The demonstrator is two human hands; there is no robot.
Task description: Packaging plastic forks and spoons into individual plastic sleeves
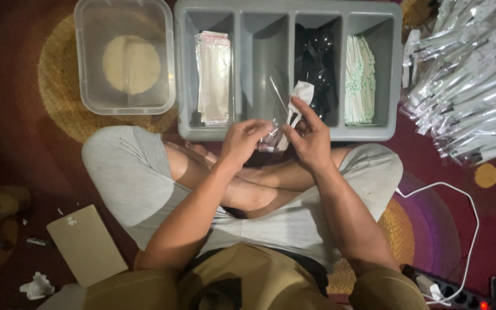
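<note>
The left hand (242, 140) is closed lightly around the mouth of a small clear plastic bag (272, 123), and the right hand (311, 138) pinches a white folded napkin (302, 92) between thumb and fingers, together with what seems to be a white utensil handle; the light is dim, so I am not sure. Both are held above the near edge of the grey divided tray (288, 135), in front of the person's crossed legs. The thin bag could slip or crumple shut, because only the fingertips keep it open. The tray holds clear sleeves (213, 77), black cutlery (316, 63) and paper-wrapped sticks (360, 80). Everything stands on a dark red patterned carpet (18, 143); on the far left is a clear tub (124, 57), on the right a heap of packed sets (472, 80).
</note>
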